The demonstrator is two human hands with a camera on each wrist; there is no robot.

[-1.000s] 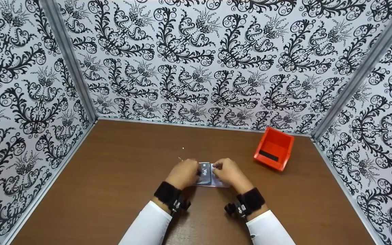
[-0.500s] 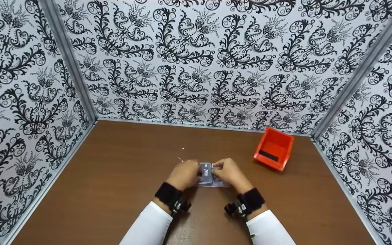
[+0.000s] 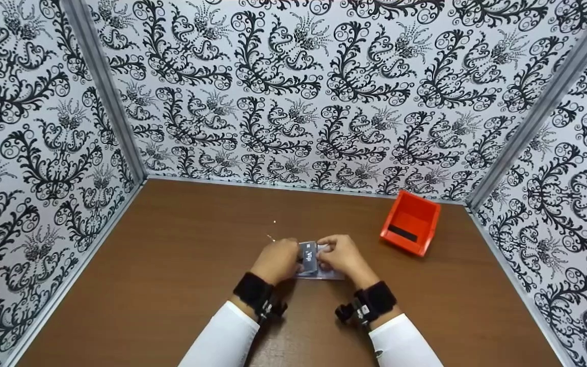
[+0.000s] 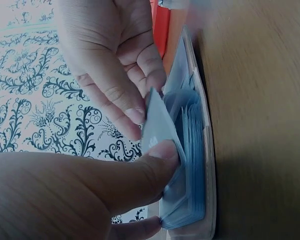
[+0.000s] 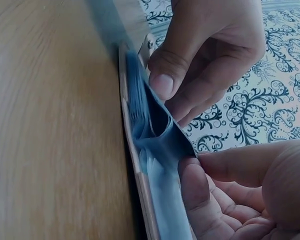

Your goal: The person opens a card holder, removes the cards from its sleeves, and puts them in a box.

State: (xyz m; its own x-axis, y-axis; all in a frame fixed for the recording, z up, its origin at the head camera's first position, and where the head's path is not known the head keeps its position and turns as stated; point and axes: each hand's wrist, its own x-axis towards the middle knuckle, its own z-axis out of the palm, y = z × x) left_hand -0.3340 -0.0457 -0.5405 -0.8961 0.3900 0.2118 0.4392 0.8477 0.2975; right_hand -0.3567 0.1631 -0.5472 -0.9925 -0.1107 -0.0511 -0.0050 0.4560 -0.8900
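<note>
An open card holder (image 3: 324,277) with clear plastic sleeves (image 4: 196,170) lies on the table between the hands. A grey card (image 3: 309,257) with pale "Vip" lettering stands tilted up from the sleeves. My left hand (image 3: 275,260) holds the card's left part, its thumb (image 4: 162,152) on the face. My right hand (image 3: 343,256) pinches the card's right edge between thumb and index finger, at a corner in the right wrist view. Beneath the card (image 5: 175,137), a sleeve curves open in a loop. The left hand's other fingers are partly hidden.
A red open bin (image 3: 410,224) with a black strip stands at the back right of the brown table (image 3: 196,219). A thin pale piece (image 3: 271,238) lies beyond the left hand, with a small white speck (image 3: 274,221) farther back. Patterned walls (image 3: 283,102) enclose the table.
The card has tilted up slightly off the sleeves. My right hand has shifted a little upward in view, its fingers at the card's edge. The left hand has hardly moved.
</note>
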